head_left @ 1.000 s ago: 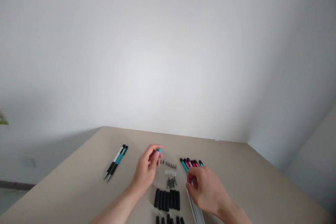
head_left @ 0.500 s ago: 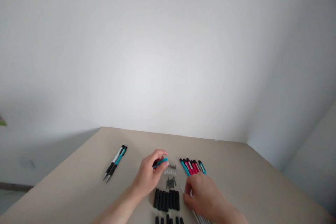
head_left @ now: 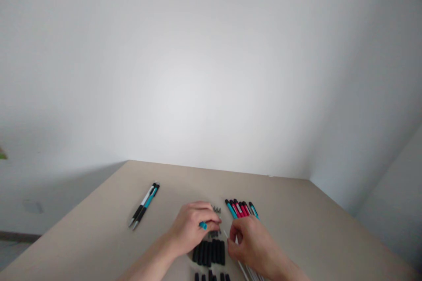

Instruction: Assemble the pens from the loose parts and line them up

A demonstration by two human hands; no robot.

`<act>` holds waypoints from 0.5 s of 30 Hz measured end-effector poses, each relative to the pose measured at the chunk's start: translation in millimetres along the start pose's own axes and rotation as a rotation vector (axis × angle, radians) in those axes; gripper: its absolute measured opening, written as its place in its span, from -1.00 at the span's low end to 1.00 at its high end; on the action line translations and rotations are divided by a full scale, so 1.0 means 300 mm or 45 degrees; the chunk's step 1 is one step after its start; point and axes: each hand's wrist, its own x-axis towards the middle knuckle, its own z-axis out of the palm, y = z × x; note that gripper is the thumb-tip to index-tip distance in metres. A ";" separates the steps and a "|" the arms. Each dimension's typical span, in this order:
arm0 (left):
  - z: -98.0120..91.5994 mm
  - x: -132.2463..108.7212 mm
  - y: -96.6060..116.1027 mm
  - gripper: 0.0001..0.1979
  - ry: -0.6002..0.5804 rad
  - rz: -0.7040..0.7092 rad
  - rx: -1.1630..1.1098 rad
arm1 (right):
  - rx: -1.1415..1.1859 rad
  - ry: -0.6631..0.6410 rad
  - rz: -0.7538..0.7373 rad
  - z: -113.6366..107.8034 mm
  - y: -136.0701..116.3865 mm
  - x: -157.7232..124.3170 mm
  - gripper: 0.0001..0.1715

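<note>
My left hand is closed around a teal pen barrel, whose end pokes out between the fingers. Its fingertips reach down over the rows of small parts, hiding the whitish pieces there. Springs show just below those fingers, and small metal tips just beyond them. To the right, my right hand pinches a thin white pen refill, its tip pointing up and left. More white refills lie under that hand. Black rubber grips lie in a row between the two forearms.
Two whole pens, one white and one teal, lie at the left of the beige table. Teal and red pen barrels with black ends lie beyond my right hand. Short black pieces sit at the bottom edge. A wall stands behind.
My left hand has moved down and slightly right over the small parts, and the teal barrel has turned end-on. My right hand has shifted slightly left with the white refill.
</note>
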 end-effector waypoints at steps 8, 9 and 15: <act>0.001 -0.006 0.017 -0.84 -0.086 0.100 0.098 | 0.150 0.101 -0.155 0.010 -0.013 -0.006 -0.85; 0.001 -0.006 0.017 -0.83 -0.079 0.096 0.102 | 0.154 0.099 -0.173 0.009 -0.014 -0.007 -0.85; -0.011 -0.003 -0.006 -0.81 0.260 -0.191 0.168 | 0.079 0.298 -0.249 -0.026 0.009 -0.007 -0.82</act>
